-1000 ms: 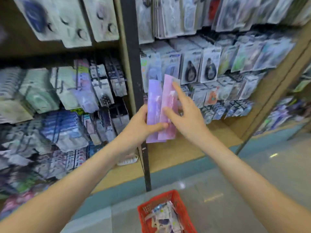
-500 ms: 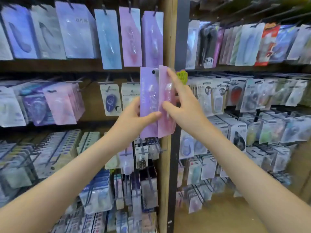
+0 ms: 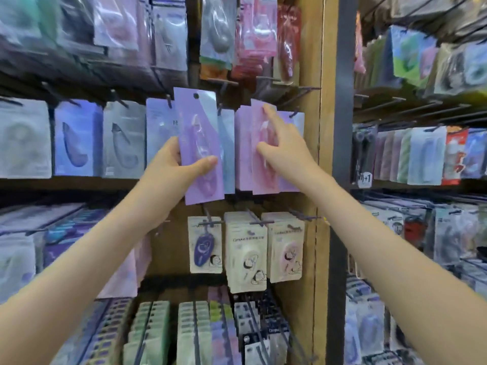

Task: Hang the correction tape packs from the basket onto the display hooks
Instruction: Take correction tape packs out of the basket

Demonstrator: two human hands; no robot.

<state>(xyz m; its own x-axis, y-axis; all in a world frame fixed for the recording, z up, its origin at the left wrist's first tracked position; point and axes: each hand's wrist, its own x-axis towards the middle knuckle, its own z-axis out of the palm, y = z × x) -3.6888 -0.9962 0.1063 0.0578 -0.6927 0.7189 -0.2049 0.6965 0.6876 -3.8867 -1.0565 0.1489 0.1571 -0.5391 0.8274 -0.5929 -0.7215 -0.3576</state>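
My left hand [image 3: 174,164] grips a purple correction tape pack [image 3: 200,143] by its lower half, thumb on the front, and holds it upright in front of the display. My right hand [image 3: 282,146] pinches a pink correction tape pack [image 3: 263,164], index finger reaching up to its top edge, against the row of purple packs [image 3: 242,143] hanging on a display hook [image 3: 293,113]. The two packs are now apart. The basket is out of view.
Rows of blue and grey packs [image 3: 79,138] hang to the left. Cream carded packs [image 3: 246,248] hang on the hooks below. A wooden upright [image 3: 313,154] and a dark post [image 3: 342,101] stand right of my hand. More packs fill the right bay [image 3: 427,154].
Both hands rose to the upper hook row. The packs, held together before, have separated: the pink one went right to the hanging purple packs, the purple one stayed left.
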